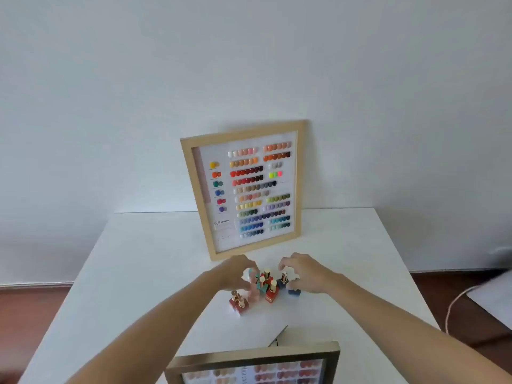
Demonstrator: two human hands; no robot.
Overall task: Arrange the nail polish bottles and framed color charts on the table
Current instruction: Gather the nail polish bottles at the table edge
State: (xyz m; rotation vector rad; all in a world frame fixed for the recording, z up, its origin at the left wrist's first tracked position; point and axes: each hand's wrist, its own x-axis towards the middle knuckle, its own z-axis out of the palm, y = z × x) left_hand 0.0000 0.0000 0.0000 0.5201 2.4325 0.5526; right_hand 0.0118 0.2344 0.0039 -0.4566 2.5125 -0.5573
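Near the middle of the white table (pixel 138 259), both hands are working over a cluster of nail polish bottles (pixel 266 286). The left hand (pixel 235 273) is curling its fingers around a pink bottle (pixel 253 293), apparently pinching it; the right hand (pixel 307 275) is hovering with fingers bent over a dark blue bottle (pixel 293 291), and whether it is gripping cannot be told. Two reddish bottles (pixel 238 302) are standing just beside the cluster. Behind, a wooden framed chart (pixel 243 187) is leaning against the wall; a second framed chart (pixel 255 367) is lying nearest the person. The bottles are probably small, hard, smooth glass, light but easily toppled, so pinching each by its square body rather than its slim gold cap seems safest.
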